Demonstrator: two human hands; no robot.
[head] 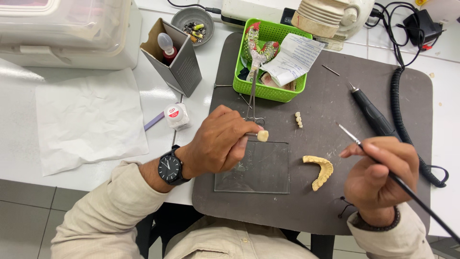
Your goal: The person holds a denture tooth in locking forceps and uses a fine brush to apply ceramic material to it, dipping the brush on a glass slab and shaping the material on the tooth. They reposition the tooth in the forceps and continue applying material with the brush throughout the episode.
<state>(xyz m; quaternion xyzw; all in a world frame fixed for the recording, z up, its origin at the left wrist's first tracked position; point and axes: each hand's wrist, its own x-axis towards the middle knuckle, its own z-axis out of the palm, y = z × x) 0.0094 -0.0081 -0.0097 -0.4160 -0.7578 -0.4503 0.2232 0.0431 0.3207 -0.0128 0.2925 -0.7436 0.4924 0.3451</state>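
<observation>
Left hand [218, 144] closes around a pair of slim metal forceps [253, 103], whose tip carries a small cream tooth piece [262, 135] just above the far edge of the glass slab [263, 170]. Right hand [381, 180] pinches a fine brush [397, 180] like a pen, its tip aimed left toward the piece yet well apart from it. Between them on the dark mat [326, 96] lie a yellow jaw model [322, 170] and a short white bridge [299, 120]. Judging by this, the work goes best if the left wrist rests on the tabletop [91, 91] to steady the forceps, the grip stays even, and the brush meets the piece lightly, over the slab so anything dropped lands there.
</observation>
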